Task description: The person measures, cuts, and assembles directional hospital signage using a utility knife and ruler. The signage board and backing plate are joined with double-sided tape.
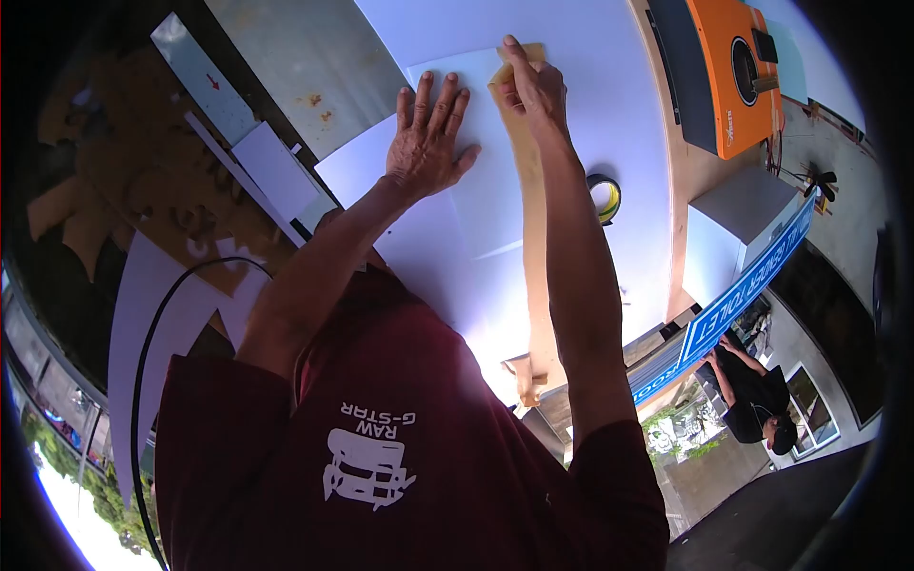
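My left hand [426, 138] lies flat with fingers spread on a pale translucent sheet [476, 171]. The sheet rests on a larger white board [590, 114]. At the sheet's right edge, my right hand [535, 88] is closed with a pinch on the top end of a long brown paper strip [530, 219]. The strip runs down along that edge toward my body, and its lower end is crumpled. A tape roll [604, 199] with a black and yellow rim lies on the board, right of my right forearm.
An orange machine [714, 71] and a grey box [738, 224] stand to the right. A blue lettered sign [747, 295] slants below them, near another person [757, 395]. Brown paper scraps [143, 162], white offcuts [276, 171] and a black cable [148, 362] are at left.
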Demonstrator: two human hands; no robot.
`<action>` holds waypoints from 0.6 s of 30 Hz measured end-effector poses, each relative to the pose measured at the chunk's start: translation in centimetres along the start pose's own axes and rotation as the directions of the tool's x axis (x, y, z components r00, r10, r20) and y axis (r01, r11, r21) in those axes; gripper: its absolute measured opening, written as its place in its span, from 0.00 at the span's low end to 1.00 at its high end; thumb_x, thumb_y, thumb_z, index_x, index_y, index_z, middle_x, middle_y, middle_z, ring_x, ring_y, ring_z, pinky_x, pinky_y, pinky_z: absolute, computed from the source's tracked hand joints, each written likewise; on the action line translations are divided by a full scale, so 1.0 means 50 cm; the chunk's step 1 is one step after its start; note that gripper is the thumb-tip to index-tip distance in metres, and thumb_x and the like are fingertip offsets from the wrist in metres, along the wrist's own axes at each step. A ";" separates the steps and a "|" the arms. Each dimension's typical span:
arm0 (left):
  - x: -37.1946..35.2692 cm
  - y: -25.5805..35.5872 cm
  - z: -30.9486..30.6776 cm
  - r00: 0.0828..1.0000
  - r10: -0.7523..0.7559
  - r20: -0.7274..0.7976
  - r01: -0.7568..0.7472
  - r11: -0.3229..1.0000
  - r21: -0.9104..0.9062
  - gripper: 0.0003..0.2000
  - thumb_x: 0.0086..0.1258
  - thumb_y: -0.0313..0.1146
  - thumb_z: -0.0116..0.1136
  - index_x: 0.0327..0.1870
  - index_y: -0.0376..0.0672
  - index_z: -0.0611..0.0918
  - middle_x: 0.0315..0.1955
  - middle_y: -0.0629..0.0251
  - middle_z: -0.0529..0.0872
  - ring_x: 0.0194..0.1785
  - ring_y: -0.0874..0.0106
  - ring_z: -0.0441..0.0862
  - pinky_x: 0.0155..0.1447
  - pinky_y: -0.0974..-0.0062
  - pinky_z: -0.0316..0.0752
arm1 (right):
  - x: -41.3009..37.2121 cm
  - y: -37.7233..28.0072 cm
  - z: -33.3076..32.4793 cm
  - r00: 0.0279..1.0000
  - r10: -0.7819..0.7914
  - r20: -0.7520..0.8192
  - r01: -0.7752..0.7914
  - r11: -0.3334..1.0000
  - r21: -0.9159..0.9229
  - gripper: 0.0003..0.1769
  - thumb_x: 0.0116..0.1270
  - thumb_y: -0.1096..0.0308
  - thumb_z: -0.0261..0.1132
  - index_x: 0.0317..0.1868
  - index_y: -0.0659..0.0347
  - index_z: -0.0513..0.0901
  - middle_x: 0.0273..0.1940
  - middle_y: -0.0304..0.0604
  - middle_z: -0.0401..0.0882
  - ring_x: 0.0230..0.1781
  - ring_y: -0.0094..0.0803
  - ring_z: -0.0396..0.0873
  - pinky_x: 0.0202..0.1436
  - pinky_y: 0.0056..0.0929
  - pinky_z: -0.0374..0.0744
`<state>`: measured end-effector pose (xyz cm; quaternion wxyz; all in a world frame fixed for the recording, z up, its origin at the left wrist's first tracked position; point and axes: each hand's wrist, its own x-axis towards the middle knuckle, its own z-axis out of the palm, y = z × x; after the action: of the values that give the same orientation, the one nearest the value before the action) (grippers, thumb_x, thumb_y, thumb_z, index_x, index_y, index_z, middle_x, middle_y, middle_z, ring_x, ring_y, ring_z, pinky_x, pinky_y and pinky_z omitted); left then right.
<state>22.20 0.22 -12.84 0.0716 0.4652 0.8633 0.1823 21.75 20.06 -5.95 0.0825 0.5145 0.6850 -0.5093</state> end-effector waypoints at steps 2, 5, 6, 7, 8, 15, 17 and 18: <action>0.007 0.016 -0.016 0.999 0.005 0.033 -0.005 1.000 -0.001 0.47 0.68 0.63 0.58 0.79 0.40 0.57 0.80 0.44 0.47 0.81 0.36 0.41 0.75 0.27 0.44 | 0.052 0.050 0.021 0.982 -0.185 -0.040 0.180 0.978 -0.109 0.23 0.71 0.51 0.67 0.34 0.68 0.82 0.26 0.43 0.83 0.20 0.28 0.79 0.23 0.29 0.78; 0.012 0.032 -0.029 0.994 -0.006 0.109 0.001 0.999 0.043 0.53 0.63 0.69 0.59 0.80 0.40 0.55 0.79 0.39 0.44 0.80 0.31 0.38 0.72 0.22 0.44 | 0.088 0.091 0.023 0.964 -0.267 -0.005 0.256 0.928 -0.272 0.19 0.73 0.56 0.66 0.36 0.67 0.82 0.25 0.42 0.82 0.18 0.26 0.77 0.21 0.26 0.76; 0.014 0.038 -0.027 0.991 -0.017 0.133 0.009 0.998 0.062 0.55 0.62 0.71 0.60 0.80 0.40 0.54 0.79 0.37 0.43 0.80 0.30 0.37 0.71 0.20 0.44 | 0.074 0.095 0.011 0.976 -0.216 0.013 0.214 0.956 -0.202 0.18 0.73 0.57 0.66 0.36 0.67 0.82 0.25 0.42 0.81 0.18 0.26 0.76 0.20 0.26 0.74; 0.016 0.043 -0.027 0.987 -0.026 0.157 0.011 0.995 0.096 0.56 0.61 0.72 0.60 0.80 0.40 0.54 0.79 0.37 0.42 0.80 0.30 0.36 0.70 0.20 0.44 | 0.054 0.102 -0.001 0.986 -0.165 0.033 0.168 0.977 -0.132 0.17 0.74 0.59 0.65 0.37 0.67 0.81 0.24 0.42 0.80 0.17 0.26 0.75 0.19 0.25 0.73; 0.016 0.047 -0.028 0.983 -0.040 0.180 0.017 0.991 0.130 0.57 0.60 0.73 0.59 0.81 0.40 0.53 0.79 0.36 0.42 0.80 0.31 0.35 0.70 0.19 0.45 | 0.027 0.120 -0.010 0.989 -0.151 0.005 0.151 0.988 -0.043 0.17 0.73 0.58 0.65 0.36 0.66 0.81 0.23 0.44 0.81 0.18 0.27 0.76 0.21 0.28 0.75; 0.026 0.077 -0.035 0.960 -0.149 0.238 0.092 0.968 0.233 0.58 0.58 0.71 0.64 0.81 0.41 0.52 0.79 0.35 0.42 0.80 0.30 0.34 0.67 0.17 0.49 | -0.266 0.414 -0.086 0.994 0.003 -0.110 0.055 0.854 0.518 0.18 0.76 0.61 0.64 0.29 0.60 0.72 0.20 0.36 0.71 0.17 0.20 0.67 0.18 0.22 0.66; 0.024 0.071 -0.012 0.974 -0.121 0.192 0.071 0.967 0.245 0.58 0.58 0.72 0.64 0.81 0.41 0.52 0.79 0.35 0.42 0.80 0.30 0.34 0.67 0.16 0.48 | -0.378 0.536 -0.126 0.991 0.088 -0.100 -0.011 0.802 0.597 0.18 0.76 0.60 0.64 0.29 0.58 0.70 0.21 0.32 0.68 0.18 0.17 0.65 0.20 0.18 0.64; 0.027 0.077 -0.017 0.963 -0.138 0.232 0.068 0.956 0.285 0.58 0.59 0.72 0.63 0.81 0.41 0.52 0.79 0.34 0.41 0.80 0.29 0.32 0.68 0.17 0.47 | -0.436 0.584 -0.147 0.987 0.134 -0.090 -0.049 0.778 0.626 0.18 0.76 0.60 0.65 0.29 0.57 0.70 0.21 0.30 0.67 0.19 0.16 0.64 0.21 0.17 0.63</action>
<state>24.19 3.06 -10.53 0.1239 0.4440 0.8874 -0.0030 57.77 10.89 -6.54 -0.1118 0.5776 0.4568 -0.6673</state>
